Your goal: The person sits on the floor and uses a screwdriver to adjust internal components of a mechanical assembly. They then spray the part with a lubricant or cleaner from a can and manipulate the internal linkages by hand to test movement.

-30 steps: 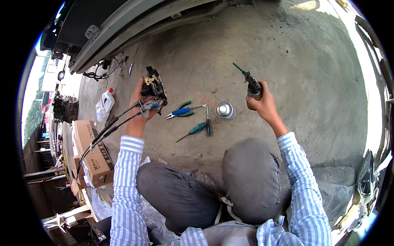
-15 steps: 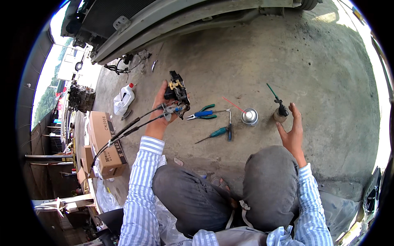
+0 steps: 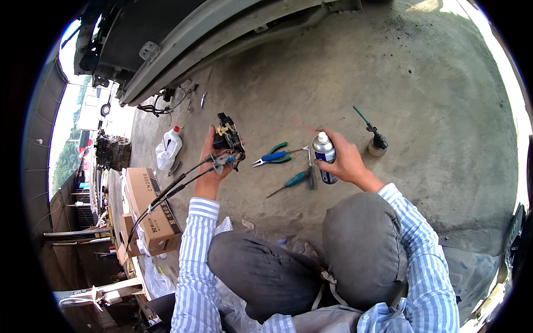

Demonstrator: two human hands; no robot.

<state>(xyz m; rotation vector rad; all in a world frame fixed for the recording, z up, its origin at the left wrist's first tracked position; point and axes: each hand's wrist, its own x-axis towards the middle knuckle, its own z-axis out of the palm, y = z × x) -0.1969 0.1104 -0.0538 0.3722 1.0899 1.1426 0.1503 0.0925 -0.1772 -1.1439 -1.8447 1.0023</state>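
left hand (image 3: 211, 169) on a black mechanism (image 3: 233, 143), right hand (image 3: 347, 160) on a spray can (image 3: 325, 155)

the left fingers hold the mechanism, partly hidden behind it; two black cables (image 3: 158, 198) trail leftward below them. the right fingers curl around the can. between both sets of fingers lie pliers (image 3: 282, 161) and a teal screwdriver (image 3: 297, 179); right of the right fingers stands a green-nozzled bottle (image 3: 377, 146).
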